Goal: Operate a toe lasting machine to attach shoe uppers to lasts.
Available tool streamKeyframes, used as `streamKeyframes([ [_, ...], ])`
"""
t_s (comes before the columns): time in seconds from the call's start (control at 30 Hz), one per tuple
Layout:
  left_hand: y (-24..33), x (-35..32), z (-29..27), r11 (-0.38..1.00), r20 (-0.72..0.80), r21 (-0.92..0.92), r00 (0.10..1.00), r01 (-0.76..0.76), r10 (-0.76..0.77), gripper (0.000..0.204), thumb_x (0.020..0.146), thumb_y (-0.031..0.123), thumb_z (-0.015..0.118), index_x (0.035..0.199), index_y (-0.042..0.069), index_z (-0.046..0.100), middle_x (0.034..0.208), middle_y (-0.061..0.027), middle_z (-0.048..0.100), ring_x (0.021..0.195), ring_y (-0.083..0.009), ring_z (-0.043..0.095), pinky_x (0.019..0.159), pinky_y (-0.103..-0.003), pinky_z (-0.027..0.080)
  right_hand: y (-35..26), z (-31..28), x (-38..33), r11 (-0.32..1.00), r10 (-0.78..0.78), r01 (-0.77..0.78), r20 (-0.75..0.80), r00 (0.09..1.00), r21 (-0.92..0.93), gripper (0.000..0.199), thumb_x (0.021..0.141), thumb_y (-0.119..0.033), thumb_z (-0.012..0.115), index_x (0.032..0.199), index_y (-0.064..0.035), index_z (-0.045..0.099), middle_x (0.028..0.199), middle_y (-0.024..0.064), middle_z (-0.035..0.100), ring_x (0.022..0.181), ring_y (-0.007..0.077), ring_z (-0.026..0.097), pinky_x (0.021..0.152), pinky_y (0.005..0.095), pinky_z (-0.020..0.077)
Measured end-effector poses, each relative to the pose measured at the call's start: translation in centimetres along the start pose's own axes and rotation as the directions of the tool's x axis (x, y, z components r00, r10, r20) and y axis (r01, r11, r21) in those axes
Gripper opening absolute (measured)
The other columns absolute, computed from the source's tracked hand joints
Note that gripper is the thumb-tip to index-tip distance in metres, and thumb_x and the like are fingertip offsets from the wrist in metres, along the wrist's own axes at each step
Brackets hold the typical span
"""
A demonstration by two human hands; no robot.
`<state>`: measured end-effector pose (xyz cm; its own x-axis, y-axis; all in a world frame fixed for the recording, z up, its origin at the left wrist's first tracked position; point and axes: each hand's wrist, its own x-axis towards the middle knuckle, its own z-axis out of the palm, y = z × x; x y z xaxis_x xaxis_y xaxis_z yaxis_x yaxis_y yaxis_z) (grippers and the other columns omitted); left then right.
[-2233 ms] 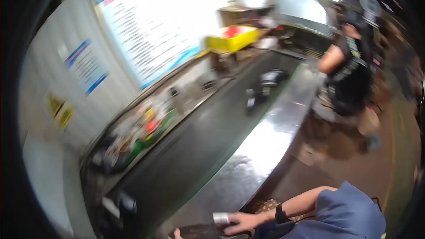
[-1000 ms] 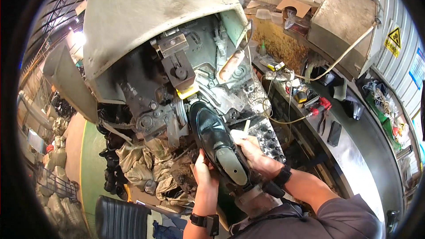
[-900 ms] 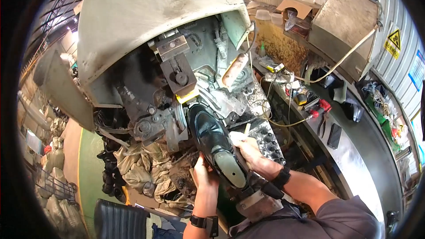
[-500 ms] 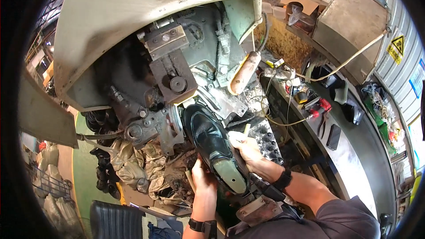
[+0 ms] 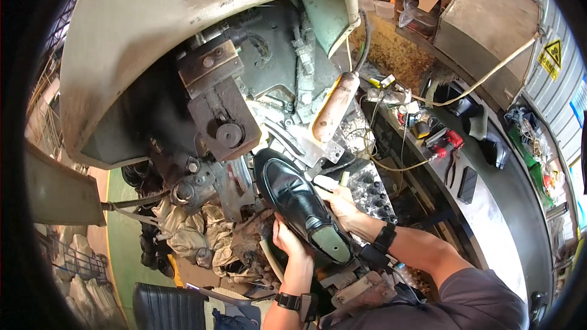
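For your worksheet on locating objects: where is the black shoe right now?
In the head view, the black shoe sits just below centre, toe toward the machine, gripped between the left hand and right hand.

shoe (image 5: 298, 206) toe perhaps hidden behind machine (image 5: 214, 110)

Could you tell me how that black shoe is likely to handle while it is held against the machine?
The black shoe looks glossy, so it may be slippery. Both the left hand and right hand grip it, suggesting it needs steadying. A form seems to fill it, so it is probably stiff and fairly heavy for its size.
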<state>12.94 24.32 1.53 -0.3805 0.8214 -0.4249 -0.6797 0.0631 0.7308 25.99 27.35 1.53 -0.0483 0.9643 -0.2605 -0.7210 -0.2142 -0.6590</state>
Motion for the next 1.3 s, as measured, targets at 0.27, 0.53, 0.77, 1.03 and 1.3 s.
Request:
streamKeyframes([
  [0.27,0.5,0.3,-0.2,1.0,-0.029,-0.004,1.0,0.002,-0.002,0.038,0.103,0.03,0.053,0.118,-0.002,0.066,0.109,-0.0107,0.071,0.089,-0.0245,0.069,0.079,-0.037,0.056,-0.6,0.8,-0.9,0.995,0.103,-0.103,-0.019,0.994,0.014,0.022,0.095,-0.011,0.069,0.114,-0.0015,0.064,0.104,0.0065,0.071,0.091,0.0116,0.067,0.079,0.0256,0.0555],
  [0.53,1.3,0.4,-0.7,0.996,0.068,0.041,0.994,0.085,-0.088,0.039,0.102,0.033,0.055,0.12,0.0,0.064,0.11,-0.0114,0.07,0.093,-0.0255,0.068,0.082,-0.039,0.055,0.4,-1.7,-0.3,0.996,0.068,-0.068,-0.002,0.998,-0.064,0.021,0.098,-0.015,0.065,0.116,-0.0041,0.064,0.105,0.0061,0.07,0.089,0.0115,0.066,0.077,0.0249,0.055],
  [0.77,6.7,0.9,-15.3,0.986,-0.153,0.165,0.987,-0.033,0.058,0.033,0.097,0.025,0.067,0.118,0.001,0.06,0.1,-0.009,0.065,0.093,-0.023,0.064,0.091,-0.039,0.054,-7.1,-19.4,-0.3,0.695,-0.2,-0.018,-0.217,0.955,-0.719,0.038,0.093,-0.013,0.069,0.122,0.0084,0.057,0.097,0.015,0.072,0.081,0.0165,0.07,0.068,0.0279,0.0553],
  [1.03,2.9,-1.1,-23.9,0.991,-0.29,0.108,0.956,0.081,-0.046,0.019,0.097,0.021,0.064,0.11,0.007,0.063,0.092,-0.0041,0.065,0.084,-0.0186,0.061,0.081,-0.034,0.054,-0.1,-25.9,1.1,0.772,-0.13,-0.219,-0.485,0.865,-0.597,0.032,0.084,-0.006,0.077,0.108,0.0022,0.058,0.091,0.0077,0.065,0.074,0.0166,0.063,0.063,0.0296,0.0523],
  [1.3,2.9,-4.8,-20.9,0.992,-0.227,0.089,0.972,0.086,-0.063,0.021,0.097,0.021,0.065,0.112,0.007,0.062,0.096,-0.0039,0.062,0.089,-0.0196,0.06,0.088,-0.038,0.051,-2.7,-28.2,2.1,0.698,-0.328,-0.113,-0.456,0.828,-0.707,0.04,0.082,-0.004,0.073,0.117,0.0061,0.057,0.098,0.0088,0.065,0.084,0.019,0.063,0.074,0.0349,0.0515],
])
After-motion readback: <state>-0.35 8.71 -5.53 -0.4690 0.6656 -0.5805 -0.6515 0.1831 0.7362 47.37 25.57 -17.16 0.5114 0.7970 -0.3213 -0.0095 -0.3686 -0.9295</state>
